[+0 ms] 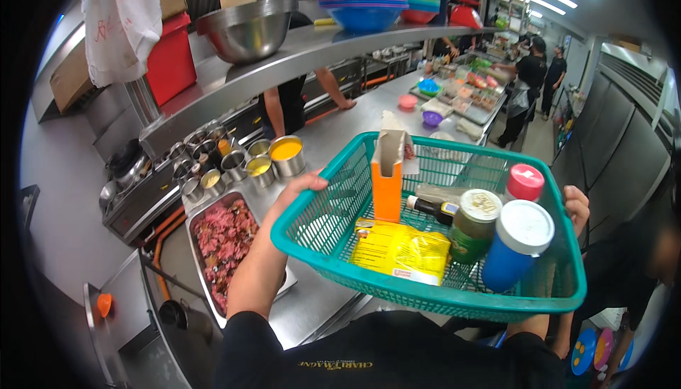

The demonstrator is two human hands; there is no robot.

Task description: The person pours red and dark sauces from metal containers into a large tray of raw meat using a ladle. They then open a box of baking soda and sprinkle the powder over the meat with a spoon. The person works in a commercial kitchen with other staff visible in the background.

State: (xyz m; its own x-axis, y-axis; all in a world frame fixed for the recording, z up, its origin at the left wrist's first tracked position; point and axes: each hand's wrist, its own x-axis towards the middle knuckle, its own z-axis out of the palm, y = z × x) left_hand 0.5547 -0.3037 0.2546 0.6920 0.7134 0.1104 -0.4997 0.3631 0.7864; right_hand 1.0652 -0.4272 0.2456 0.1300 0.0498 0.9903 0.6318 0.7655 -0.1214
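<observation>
1. A teal basket is held in front of the person's body, tilted so its inside shows.
2. The left hand is clamped on the basket's left rim. The right hand is closed on the opposite side, its fingers curled up beside the rim and its palm hidden behind it.
3. Nearest inside the basket, a yellow packet lies flat, and a blue jar with a white lid leans to its right.
4. Between these two stands a glass jar with a pale lid and green label; a red-lidded jar is just behind.
5. A dark bottle with a white cap lies on its side, near an upright orange box whose top is open.
6. Left of the basket, a metal tray of chopped red meat sits on the steel counter.
7. Beyond the tray are metal pots, the largest pot filled with orange-yellow liquid.
8. Above, a shelf carries steel bowls and a red bin.
9. Farther along the counter, a purple bowl stands near trays that seem to hold food, though they are small and blurred. A co-worker in dark clothes stands beside them.
</observation>
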